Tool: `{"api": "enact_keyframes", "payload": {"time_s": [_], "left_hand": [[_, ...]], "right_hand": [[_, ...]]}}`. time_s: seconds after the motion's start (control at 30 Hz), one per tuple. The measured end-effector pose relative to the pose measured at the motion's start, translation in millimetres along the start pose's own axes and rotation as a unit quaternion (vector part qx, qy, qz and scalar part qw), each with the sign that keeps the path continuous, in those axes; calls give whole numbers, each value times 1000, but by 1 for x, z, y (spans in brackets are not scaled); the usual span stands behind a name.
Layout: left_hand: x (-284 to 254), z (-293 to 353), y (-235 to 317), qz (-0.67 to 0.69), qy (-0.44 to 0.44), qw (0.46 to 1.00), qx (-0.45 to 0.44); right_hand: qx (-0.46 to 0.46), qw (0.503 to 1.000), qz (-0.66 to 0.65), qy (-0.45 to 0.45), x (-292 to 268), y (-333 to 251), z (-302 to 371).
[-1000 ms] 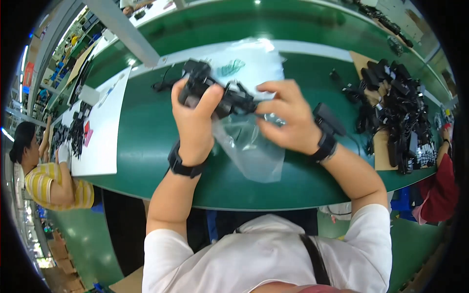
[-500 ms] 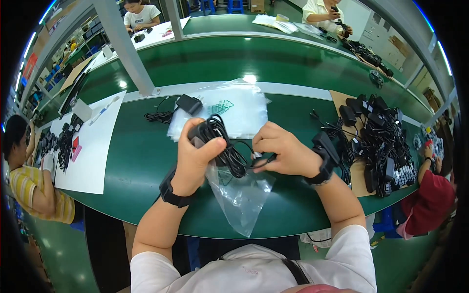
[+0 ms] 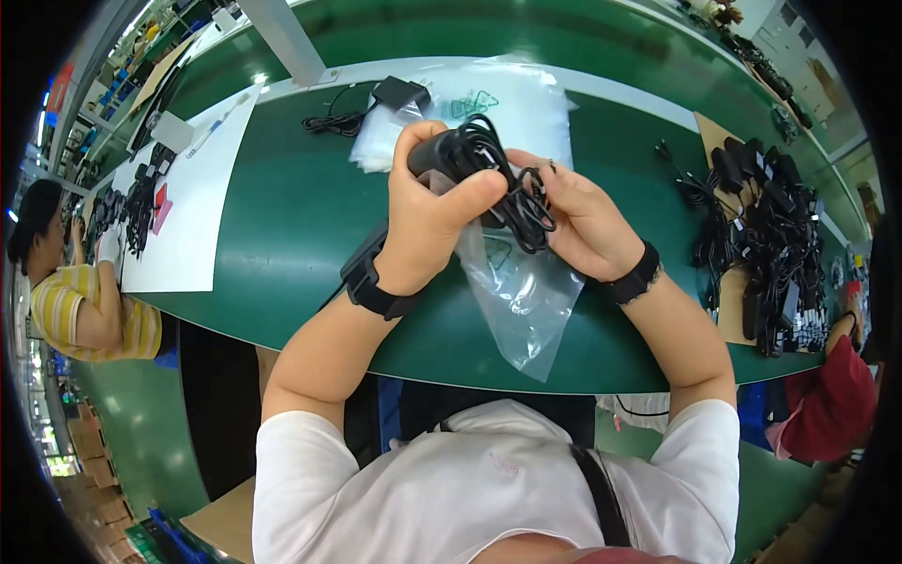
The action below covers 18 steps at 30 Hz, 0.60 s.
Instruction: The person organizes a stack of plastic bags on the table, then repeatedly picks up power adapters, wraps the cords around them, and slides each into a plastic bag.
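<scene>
My left hand is closed round a black power adapter, its thumb pressed on the bundled black cable. A clear plastic bag hangs below the adapter, its upper part hidden by my left hand and the cable. At the right side of the bundle, my right hand holds the cable, palm turned toward it and fingers partly hidden behind the loops. Both hands are above the green table.
Beyond my hands lies a stack of clear bags, with another adapter at its left edge. Many adapters with cables are piled on cardboard at right. A white sheet lies at left, near a person in yellow stripes; a red-sleeved person sits at right.
The head view has tilted down. My right hand has gone from pinching the cable end beside the bundle to lying against the loops, its palm turned more upward. My left hand keeps its grip.
</scene>
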<state>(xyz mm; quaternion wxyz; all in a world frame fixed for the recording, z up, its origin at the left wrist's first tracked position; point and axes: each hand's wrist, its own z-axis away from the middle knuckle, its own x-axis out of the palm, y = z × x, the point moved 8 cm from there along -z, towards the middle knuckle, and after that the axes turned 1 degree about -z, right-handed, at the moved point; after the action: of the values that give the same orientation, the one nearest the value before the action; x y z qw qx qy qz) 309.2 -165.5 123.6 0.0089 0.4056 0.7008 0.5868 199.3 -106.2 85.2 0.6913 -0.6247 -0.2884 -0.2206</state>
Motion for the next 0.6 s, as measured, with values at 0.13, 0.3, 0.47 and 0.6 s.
{"api": "enact_keyframes", "payload": {"time_s": [0.13,0.3,0.47,0.6], "left_hand": [[-3,-1,5,-137,4,991,7],[3,7,-8,-233,23,972,-3],[9,9,-14,-177,11,984,-14],[13,6,-13,-173,-62,982,-37]], "right_hand": [[-11,999,-23,33,-2,7,2],[-77,985,141,58,3,5,9],[-292,807,513,4,30,-19,21],[-284,798,530,41,17,-34,17]]}}
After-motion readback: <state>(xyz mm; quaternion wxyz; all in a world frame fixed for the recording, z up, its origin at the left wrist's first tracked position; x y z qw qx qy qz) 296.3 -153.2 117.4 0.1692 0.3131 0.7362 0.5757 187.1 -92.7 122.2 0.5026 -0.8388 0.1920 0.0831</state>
